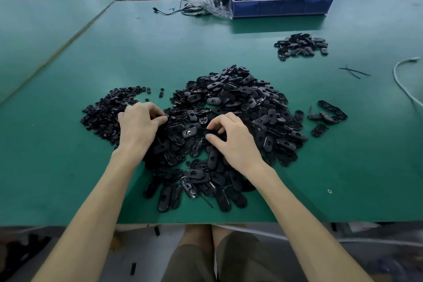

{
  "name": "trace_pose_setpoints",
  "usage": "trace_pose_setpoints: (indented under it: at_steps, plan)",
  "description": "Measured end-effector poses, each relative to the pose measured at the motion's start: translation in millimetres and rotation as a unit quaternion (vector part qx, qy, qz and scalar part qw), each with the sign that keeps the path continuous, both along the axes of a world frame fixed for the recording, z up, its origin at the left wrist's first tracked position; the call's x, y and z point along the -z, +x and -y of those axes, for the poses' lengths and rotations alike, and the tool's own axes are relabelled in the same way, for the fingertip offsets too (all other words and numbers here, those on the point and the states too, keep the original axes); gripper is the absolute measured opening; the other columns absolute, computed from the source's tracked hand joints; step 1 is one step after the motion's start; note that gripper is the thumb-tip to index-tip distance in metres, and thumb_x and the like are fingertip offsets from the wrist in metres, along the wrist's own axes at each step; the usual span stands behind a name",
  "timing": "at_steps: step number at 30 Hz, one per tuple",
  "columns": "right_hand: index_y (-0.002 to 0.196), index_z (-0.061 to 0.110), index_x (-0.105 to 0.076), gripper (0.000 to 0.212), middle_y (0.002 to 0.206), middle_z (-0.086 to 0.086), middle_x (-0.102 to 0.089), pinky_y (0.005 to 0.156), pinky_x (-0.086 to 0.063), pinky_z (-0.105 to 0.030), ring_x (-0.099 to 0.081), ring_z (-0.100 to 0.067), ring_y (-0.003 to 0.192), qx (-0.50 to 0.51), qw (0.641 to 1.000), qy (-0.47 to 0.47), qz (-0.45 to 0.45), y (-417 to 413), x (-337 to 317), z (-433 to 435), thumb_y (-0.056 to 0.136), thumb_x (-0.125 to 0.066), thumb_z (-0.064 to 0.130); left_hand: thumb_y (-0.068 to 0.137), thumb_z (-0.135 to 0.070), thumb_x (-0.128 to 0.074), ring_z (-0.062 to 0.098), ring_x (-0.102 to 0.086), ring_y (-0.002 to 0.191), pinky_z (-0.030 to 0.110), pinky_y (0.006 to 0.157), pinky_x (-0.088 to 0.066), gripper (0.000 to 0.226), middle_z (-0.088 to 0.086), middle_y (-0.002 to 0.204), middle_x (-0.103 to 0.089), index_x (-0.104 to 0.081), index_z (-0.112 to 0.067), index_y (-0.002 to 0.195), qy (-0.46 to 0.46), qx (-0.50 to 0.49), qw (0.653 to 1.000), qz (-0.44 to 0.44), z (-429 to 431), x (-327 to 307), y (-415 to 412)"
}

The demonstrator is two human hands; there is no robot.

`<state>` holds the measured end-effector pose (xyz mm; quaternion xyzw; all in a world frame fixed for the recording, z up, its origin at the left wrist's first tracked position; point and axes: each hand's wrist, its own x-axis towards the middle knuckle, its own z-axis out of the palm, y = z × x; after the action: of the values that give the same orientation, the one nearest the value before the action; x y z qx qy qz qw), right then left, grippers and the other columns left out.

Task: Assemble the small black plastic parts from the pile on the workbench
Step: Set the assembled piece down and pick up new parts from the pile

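Seen from the head camera, a green-topped workbench (68, 155) carries a large heap of small glossy black oval plastic shells (240, 98) just ahead of the person. A flatter heap of smaller round black plastic pieces (103, 110) lies against its left edge.

The left hand (139, 126) rests where the two heaps meet. Its fingers are curled and the thumb is close to the fingertips. It may be pinching a small piece, but dark on dark I cannot tell.

The right hand (233, 142) sits on the oval heap, thumb and forefinger narrowed round a single black shell (212, 131).

A few loose shells (327, 114) lie to the right, and a smaller black pile (302, 46) lies further back. At the far edge stands a blue plastic crate (281, 7) filled with black parts. A crumpled clear plastic bag (210, 0) and a thin black cable (183, 9) lie beside the crate.
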<state>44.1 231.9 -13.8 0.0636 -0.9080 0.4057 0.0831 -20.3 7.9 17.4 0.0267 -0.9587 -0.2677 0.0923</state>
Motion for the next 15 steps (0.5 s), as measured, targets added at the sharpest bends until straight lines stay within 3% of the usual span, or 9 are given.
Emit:
trace_pose_setpoints:
  at_steps: [4,7,9,12,15]
  plan:
    - [0.101,0.019,-0.070,0.006,0.105,0.010,-0.060,0.086,-0.046,-0.024,-0.055,-0.004,0.093,0.001,0.999,-0.044,-0.010,0,-1,-1,0.096,-0.074,0.019,0.090,-0.033,-0.078,0.027,-0.057,0.103,0.035,0.090,-0.022,0.004,0.000,0.099,-0.067,-0.078,-0.030,0.088,0.015,-0.008,0.999,-0.047,-2,1,4]
    - [0.098,0.016,-0.070,0.005,0.100,0.005,-0.067,0.079,-0.046,-0.017,-0.060,-0.003,0.087,0.031,0.989,-0.141,-0.021,0,-3,-4,0.097,-0.072,0.011,0.094,-0.030,-0.074,0.021,-0.064,0.092,0.039,0.098,-0.043,0.008,-0.003,0.094,-0.072,-0.080,-0.024,0.094,0.081,0.021,0.994,-0.075,-9,-2,3]
    - [0.098,0.018,-0.069,0.007,0.094,0.006,-0.070,0.077,-0.049,-0.015,-0.063,-0.003,0.084,0.060,0.977,-0.202,-0.023,1,-5,-7,0.098,-0.071,0.012,0.097,-0.027,-0.072,0.009,-0.067,0.083,0.033,0.089,-0.055,0.012,-0.007,0.088,-0.074,-0.080,-0.018,0.100,0.134,0.051,0.986,-0.088,-17,-6,3]
    - [0.100,0.020,-0.068,0.007,0.089,0.007,-0.071,0.078,-0.053,-0.020,-0.068,-0.008,0.082,0.092,0.960,-0.265,-0.020,0,-6,-11,0.100,-0.069,0.013,0.100,-0.030,-0.066,0.004,-0.067,0.077,0.020,0.075,-0.052,0.020,-0.006,0.087,-0.074,-0.079,-0.017,0.108,0.135,0.077,0.983,-0.096,-31,-9,0]
    - [0.106,0.022,-0.068,0.010,0.088,0.007,-0.072,0.073,-0.052,-0.021,-0.070,-0.005,0.075,0.097,0.953,-0.287,-0.017,0,-7,-12,0.102,-0.066,0.013,0.103,-0.037,-0.061,0.012,-0.068,0.079,0.028,0.077,-0.055,0.026,-0.003,0.096,-0.073,-0.078,-0.020,0.113,0.144,0.107,0.980,-0.087,-44,-8,-2]
